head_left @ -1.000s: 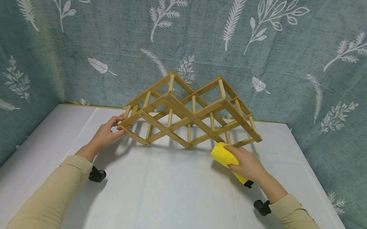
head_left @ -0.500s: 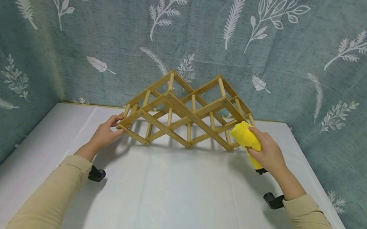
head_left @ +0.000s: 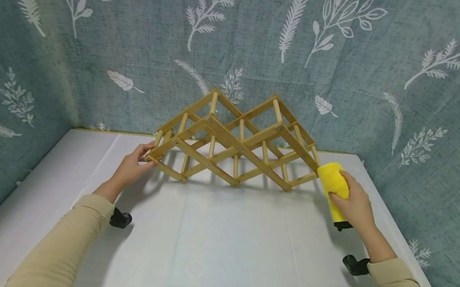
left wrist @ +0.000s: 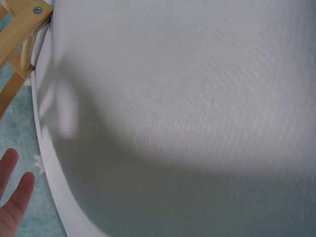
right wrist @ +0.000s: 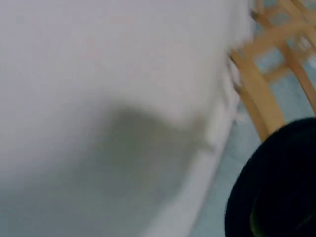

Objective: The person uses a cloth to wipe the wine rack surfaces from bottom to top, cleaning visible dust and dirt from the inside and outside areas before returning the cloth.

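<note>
A folding wooden wine rack (head_left: 238, 144) of crossed slats and dowels stands opened out at the back of the table. My left hand (head_left: 131, 166) grips its left end, thumb in front and fingers partly hidden behind. In the left wrist view, fingers (left wrist: 19, 195) show at the lower left, below the rack's corner (left wrist: 27, 29). My right hand (head_left: 356, 203) holds a yellow cylinder (head_left: 334, 182) with a black end. Its upper tip is right beside the rack's right end; whether they touch I cannot tell. A large dark round shape (right wrist: 276, 187) fills the right wrist view's lower right corner.
The rack stands on a white-covered table (head_left: 215, 249). Behind and at both sides hangs a blue-green curtain (head_left: 145, 53) with white leaf prints. Black camera mounts (head_left: 120, 219) stick out at both wrists.
My right hand has moved rightward with the yellow cylinder, along the rack's lower front to its right end. The left hand and the rack have stayed in place.
</note>
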Demonstrator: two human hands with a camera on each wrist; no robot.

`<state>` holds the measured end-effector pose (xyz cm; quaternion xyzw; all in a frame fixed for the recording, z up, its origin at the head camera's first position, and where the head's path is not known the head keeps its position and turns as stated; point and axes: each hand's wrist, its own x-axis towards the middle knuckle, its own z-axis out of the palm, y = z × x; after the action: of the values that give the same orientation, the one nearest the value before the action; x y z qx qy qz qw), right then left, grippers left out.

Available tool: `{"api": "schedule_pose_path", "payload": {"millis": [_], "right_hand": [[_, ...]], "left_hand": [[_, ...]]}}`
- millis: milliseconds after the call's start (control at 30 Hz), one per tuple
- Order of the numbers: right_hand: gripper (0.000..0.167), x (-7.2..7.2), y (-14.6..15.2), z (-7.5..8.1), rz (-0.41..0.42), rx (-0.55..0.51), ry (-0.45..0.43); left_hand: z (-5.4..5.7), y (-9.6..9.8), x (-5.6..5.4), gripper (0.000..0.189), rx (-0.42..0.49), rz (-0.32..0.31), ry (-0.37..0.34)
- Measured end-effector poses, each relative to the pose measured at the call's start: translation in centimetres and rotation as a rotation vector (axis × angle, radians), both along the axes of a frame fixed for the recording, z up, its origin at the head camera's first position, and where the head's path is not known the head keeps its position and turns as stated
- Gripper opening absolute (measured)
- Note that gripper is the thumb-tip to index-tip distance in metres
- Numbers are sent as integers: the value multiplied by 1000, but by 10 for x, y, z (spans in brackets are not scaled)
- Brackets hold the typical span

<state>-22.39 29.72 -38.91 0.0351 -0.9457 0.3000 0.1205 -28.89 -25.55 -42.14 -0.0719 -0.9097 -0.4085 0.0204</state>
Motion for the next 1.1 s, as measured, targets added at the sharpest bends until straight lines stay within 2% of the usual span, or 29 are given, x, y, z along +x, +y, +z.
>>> {"api": "schedule_pose_path", "payload": {"millis": [133, 300, 467, 667, 767, 867, 967, 1033, 1100], "right_hand": [[69, -3, -16, -11, -35, -74, -82], [66, -8, -39, -5, -57, -124, -1], [62, -13, -71, 15, -32, -139, 88], [61, -19, -119, 52, 40, -185, 182], [62, -21, -139, 71, 110, -201, 227], [63, -19, -153, 86, 221, -234, 240], [64, -12, -155, 93, 293, -283, 232], [64, -6, -148, 92, 270, -300, 235], [65, -2, -133, 85, 186, -317, 228]], "left_hand": [[-1, 1, 0, 56, 27, 2, -7], [0, 2, 0, 53, 17, 7, 27], [0, 2, -1, 51, -13, 21, 40], [2, 1, -1, 49, -25, 19, 47], [1, 1, -2, 48, -16, 14, 51], [-1, -1, -2, 49, -12, 15, 46], [-2, -2, -1, 50, -4, 11, 39], [-2, -2, -1, 51, 2, 7, 36], [-2, -2, -1, 52, 10, 1, 40]]}}
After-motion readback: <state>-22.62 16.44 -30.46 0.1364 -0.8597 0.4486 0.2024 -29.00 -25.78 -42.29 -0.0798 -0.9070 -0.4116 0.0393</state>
